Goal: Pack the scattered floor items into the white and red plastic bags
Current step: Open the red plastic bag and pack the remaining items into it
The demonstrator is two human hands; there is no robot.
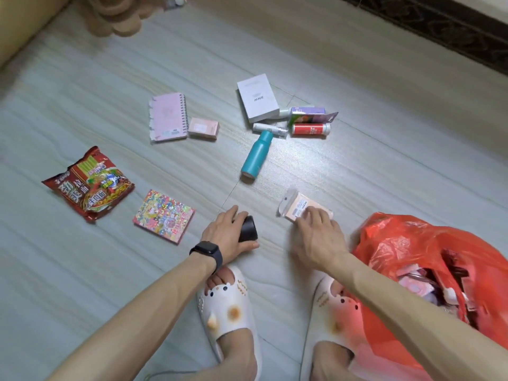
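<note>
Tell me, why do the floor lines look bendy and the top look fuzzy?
Head view: the wide-angle lens curves the floor lines near the edges; the brown plush thing at the top is blurred; the red bag throws a pink glow on the right slipper.

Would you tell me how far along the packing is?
Done: the red bag holds several items. In hand: the left hand grips a black cylinder, the right hand a peach packet. Left: noodles, sticker book, notebook, pink box, teal bottle, white box and small bottles beside it.
</note>
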